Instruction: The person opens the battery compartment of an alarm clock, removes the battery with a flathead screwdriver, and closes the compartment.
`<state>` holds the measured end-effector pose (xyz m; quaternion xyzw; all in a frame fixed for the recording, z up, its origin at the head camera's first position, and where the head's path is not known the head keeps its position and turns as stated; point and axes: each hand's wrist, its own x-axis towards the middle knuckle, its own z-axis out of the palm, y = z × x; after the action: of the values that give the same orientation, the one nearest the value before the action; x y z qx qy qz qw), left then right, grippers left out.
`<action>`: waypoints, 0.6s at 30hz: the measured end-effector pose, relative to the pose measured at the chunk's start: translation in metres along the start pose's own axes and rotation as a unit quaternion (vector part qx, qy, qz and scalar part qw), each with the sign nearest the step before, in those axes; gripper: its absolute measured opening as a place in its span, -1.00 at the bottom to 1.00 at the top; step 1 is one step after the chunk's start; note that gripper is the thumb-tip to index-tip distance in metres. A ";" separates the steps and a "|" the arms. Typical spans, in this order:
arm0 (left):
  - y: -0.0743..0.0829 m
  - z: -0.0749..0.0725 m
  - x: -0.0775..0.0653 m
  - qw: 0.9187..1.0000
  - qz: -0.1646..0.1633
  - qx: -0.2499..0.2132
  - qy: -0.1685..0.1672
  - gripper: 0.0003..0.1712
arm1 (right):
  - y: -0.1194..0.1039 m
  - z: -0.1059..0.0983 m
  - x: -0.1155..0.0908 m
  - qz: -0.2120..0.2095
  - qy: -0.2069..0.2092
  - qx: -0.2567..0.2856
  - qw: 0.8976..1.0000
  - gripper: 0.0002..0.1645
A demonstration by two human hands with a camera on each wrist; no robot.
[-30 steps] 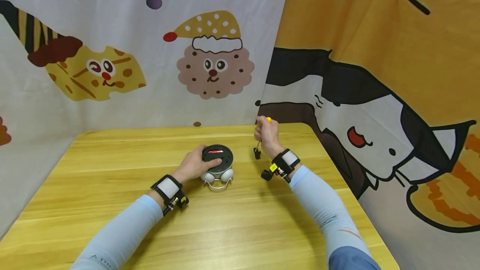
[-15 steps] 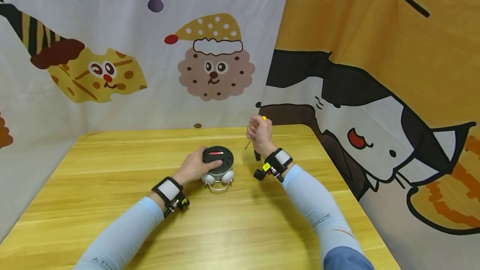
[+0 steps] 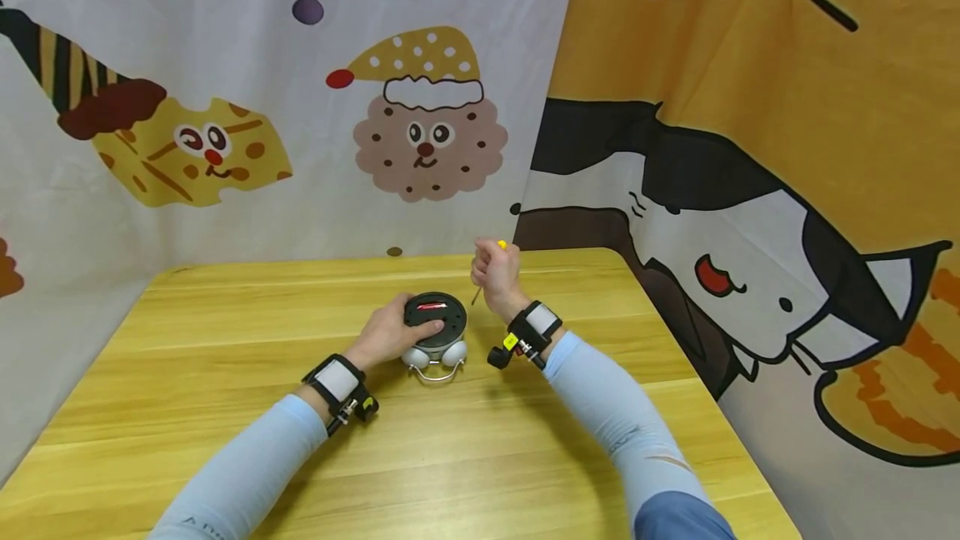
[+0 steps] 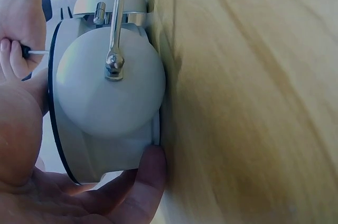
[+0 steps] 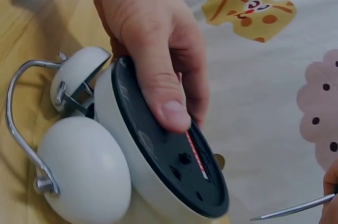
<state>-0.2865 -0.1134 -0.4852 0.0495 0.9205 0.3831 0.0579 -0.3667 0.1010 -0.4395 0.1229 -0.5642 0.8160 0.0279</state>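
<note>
A twin-bell alarm clock lies with its black back up, its white bells and wire handle toward me. My left hand grips the clock's left side. Its thumb rests on the black back, and its fingers reach round the white case. In the back, a slot shows a red strip. To the clock's right, my right hand holds a screwdriver by its yellow handle. The metal shaft points down and left, apart from the clock.
The wooden table carries the clock. Its back edge meets a curtain printed with cartoon figures, which continues along the right side. A camera strap is worn on each wrist.
My right hand has moved left toward the clock with the screwdriver, away from a small black piece on the table, now hidden behind the hand. The left hand and clock stay put.
</note>
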 end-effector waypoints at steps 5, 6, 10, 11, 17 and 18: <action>0.001 0.000 0.000 1.000 0.001 -0.002 0.001 0.06 | 0.006 0.008 -0.001 0.001 -0.003 0.009 1.000 -0.30; 0.001 0.000 0.000 1.000 0.001 -0.003 0.002 0.05 | 0.007 0.010 -0.001 0.000 -0.004 0.009 1.000 -0.30; 0.001 -0.001 0.000 1.000 0.003 -0.007 0.002 0.04 | 0.010 0.014 -0.002 -0.005 -0.009 0.011 1.000 -0.30; 0.001 0.000 0.000 1.000 0.004 -0.007 0.002 0.03 | 0.010 0.015 -0.002 -0.006 -0.009 0.012 1.000 -0.30; 0.000 0.000 0.001 1.000 0.011 -0.008 0.005 -0.01 | 0.014 0.021 -0.003 -0.009 -0.018 0.028 0.999 -0.30; -0.001 0.000 0.001 1.000 0.012 -0.009 0.005 -0.02 | 0.015 0.021 -0.003 -0.010 -0.020 0.030 0.999 -0.30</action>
<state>-0.2872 -0.1135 -0.4859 0.0582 0.9168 0.3921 0.0487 -0.3625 0.0761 -0.4464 0.1459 -0.5386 0.8296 0.0213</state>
